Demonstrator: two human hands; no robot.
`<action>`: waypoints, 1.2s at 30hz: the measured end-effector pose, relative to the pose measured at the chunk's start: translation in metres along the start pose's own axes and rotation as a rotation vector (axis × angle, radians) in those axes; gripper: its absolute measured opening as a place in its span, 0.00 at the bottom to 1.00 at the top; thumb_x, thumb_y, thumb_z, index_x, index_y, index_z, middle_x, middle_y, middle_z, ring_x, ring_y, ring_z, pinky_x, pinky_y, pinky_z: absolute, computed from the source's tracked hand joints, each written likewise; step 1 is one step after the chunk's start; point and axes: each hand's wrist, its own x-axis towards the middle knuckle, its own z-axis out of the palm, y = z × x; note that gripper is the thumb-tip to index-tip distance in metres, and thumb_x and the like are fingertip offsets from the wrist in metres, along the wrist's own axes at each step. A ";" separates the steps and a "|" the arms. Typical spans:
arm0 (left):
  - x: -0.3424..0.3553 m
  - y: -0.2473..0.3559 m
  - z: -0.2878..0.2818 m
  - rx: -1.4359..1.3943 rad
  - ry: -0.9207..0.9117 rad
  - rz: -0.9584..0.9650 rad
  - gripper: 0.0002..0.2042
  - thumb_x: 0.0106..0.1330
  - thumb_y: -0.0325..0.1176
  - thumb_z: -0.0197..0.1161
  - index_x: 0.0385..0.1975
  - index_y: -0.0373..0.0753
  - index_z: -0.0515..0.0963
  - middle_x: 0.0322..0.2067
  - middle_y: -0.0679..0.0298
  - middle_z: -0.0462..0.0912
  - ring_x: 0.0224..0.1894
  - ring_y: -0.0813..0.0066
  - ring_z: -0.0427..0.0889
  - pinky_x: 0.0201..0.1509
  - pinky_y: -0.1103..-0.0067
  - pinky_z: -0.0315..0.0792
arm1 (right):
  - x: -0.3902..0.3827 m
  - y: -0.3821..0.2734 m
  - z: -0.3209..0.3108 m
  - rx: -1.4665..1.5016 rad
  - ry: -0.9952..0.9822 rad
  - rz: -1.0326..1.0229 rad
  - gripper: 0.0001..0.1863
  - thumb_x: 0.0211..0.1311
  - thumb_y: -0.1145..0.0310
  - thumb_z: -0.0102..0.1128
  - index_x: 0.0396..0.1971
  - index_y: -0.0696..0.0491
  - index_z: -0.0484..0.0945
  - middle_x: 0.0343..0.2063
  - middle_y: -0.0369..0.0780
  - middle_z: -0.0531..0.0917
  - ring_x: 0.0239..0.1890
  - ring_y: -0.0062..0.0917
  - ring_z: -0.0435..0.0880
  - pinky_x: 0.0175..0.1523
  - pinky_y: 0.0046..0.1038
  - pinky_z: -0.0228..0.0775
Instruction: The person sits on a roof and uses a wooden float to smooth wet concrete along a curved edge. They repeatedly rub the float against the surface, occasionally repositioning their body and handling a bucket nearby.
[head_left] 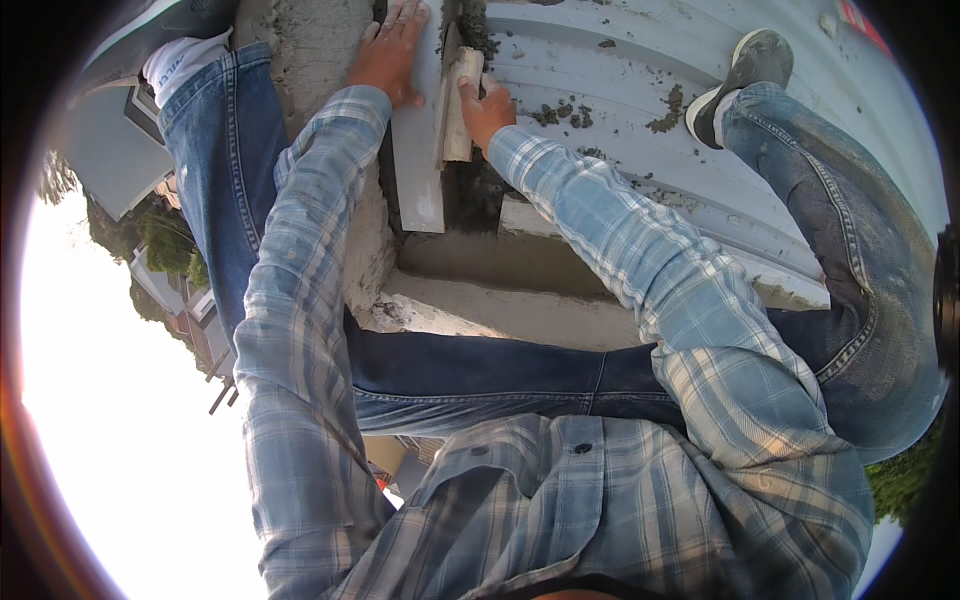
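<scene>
In the head view, two bare hands are working at the far middle. The left hand [390, 55] is lying with its fingers stretched out and only slightly parted on the left edge of one long pale board [420, 170], its thumb spreading away toward the near side. The right hand [488, 110] is curling its thumb and fingers against the right side of one short wooden strip [461, 115], gripping it; how the hidden fingertips are bearing underneath, one cannot tell. The strip is lying just right of the board, between the two hands. One concrete ledge [300, 60] is running along the left, and one grey metal sheet [610, 110] is spreading to the right, bearing crumbs of mortar [565, 113] too many to count. One dark shoe [760, 65] is resting on the sheet at the far right.
</scene>
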 end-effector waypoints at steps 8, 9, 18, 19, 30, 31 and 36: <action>0.000 0.004 -0.004 -0.056 -0.021 -0.003 0.64 0.34 0.36 0.86 0.75 0.46 0.49 0.78 0.63 0.44 0.79 0.62 0.46 0.81 0.61 0.50 | -0.026 0.009 0.009 0.071 0.127 -0.098 0.29 0.71 0.53 0.53 0.59 0.62 0.72 0.51 0.60 0.81 0.56 0.55 0.78 0.61 0.46 0.69; 0.000 0.001 -0.006 -0.107 -0.025 0.035 0.63 0.35 0.35 0.84 0.75 0.43 0.49 0.78 0.57 0.45 0.79 0.58 0.44 0.80 0.59 0.48 | -0.011 -0.002 0.004 0.089 0.134 -0.107 0.28 0.71 0.53 0.53 0.57 0.62 0.74 0.50 0.60 0.81 0.55 0.56 0.79 0.61 0.46 0.69; 0.002 0.001 -0.006 -0.056 -0.052 -0.032 0.64 0.34 0.35 0.86 0.76 0.46 0.49 0.78 0.63 0.44 0.79 0.62 0.45 0.81 0.60 0.49 | -0.028 0.023 0.009 -0.141 0.009 0.065 0.29 0.72 0.50 0.50 0.56 0.62 0.74 0.47 0.60 0.82 0.53 0.57 0.79 0.61 0.47 0.70; 0.001 0.000 -0.003 -0.024 -0.020 -0.051 0.66 0.33 0.35 0.88 0.76 0.50 0.48 0.78 0.69 0.44 0.79 0.67 0.46 0.81 0.63 0.52 | -0.033 0.026 0.012 -0.110 0.036 0.031 0.29 0.72 0.50 0.50 0.57 0.62 0.73 0.47 0.60 0.82 0.53 0.57 0.79 0.61 0.47 0.70; 0.002 0.001 -0.007 -0.150 -0.049 0.043 0.61 0.38 0.35 0.84 0.75 0.39 0.49 0.77 0.51 0.44 0.80 0.55 0.42 0.80 0.56 0.44 | 0.015 0.000 0.002 -0.097 0.115 -0.025 0.26 0.72 0.52 0.50 0.55 0.59 0.74 0.48 0.59 0.82 0.54 0.57 0.79 0.61 0.47 0.69; 0.002 -0.002 -0.010 -0.136 -0.029 0.043 0.61 0.38 0.35 0.84 0.75 0.39 0.49 0.77 0.51 0.44 0.80 0.56 0.42 0.80 0.56 0.44 | 0.014 -0.005 0.001 -0.098 0.056 0.003 0.26 0.72 0.52 0.50 0.55 0.59 0.74 0.48 0.59 0.82 0.54 0.57 0.79 0.61 0.47 0.69; 0.004 -0.001 -0.002 -0.003 -0.016 -0.036 0.68 0.31 0.37 0.88 0.76 0.52 0.47 0.79 0.70 0.43 0.79 0.67 0.45 0.81 0.61 0.52 | -0.022 0.009 0.009 -0.066 0.031 0.028 0.26 0.72 0.53 0.51 0.56 0.60 0.73 0.49 0.59 0.81 0.55 0.56 0.79 0.61 0.48 0.69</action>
